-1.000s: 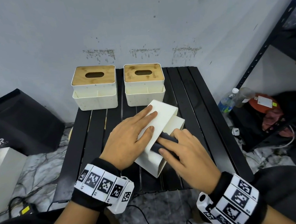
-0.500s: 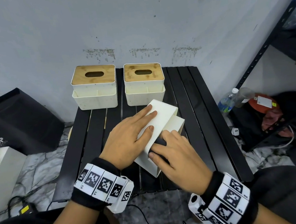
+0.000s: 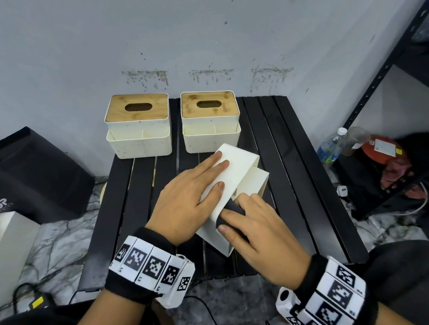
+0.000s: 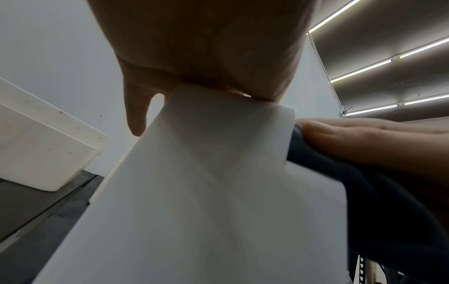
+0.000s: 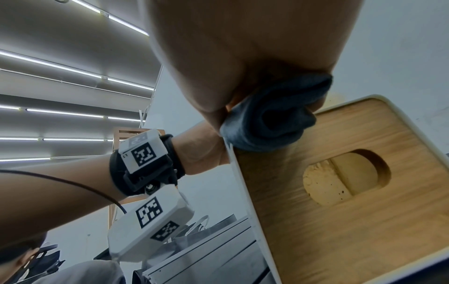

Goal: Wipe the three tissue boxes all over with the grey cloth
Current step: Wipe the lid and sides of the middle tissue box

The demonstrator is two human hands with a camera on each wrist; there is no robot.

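A white tissue box (image 3: 237, 165) lies tipped on its side across the middle of the black slatted table (image 3: 281, 156). My left hand (image 3: 209, 178) lies flat on its upper white face (image 4: 206, 192), fingers straight. My right hand (image 3: 253, 224) holds the bunched grey cloth (image 3: 232, 207) against the box's near right side. In the right wrist view that side is the wooden lid (image 5: 340, 221), and the cloth (image 5: 267, 124) sits at its top edge. Two more tissue boxes (image 3: 139, 133) (image 3: 211, 126) with wooden lids stand upright at the table's far edge.
A grey wall rises right behind the table. A black bag (image 3: 26, 175) and a white device (image 3: 3, 243) sit on the floor at left. At right are a black metal rack (image 3: 383, 72), a water bottle (image 3: 331, 146) and cables on the marbled floor.
My right hand has slid the cloth a little toward me along the box's side. The left hand and the box have stayed put.
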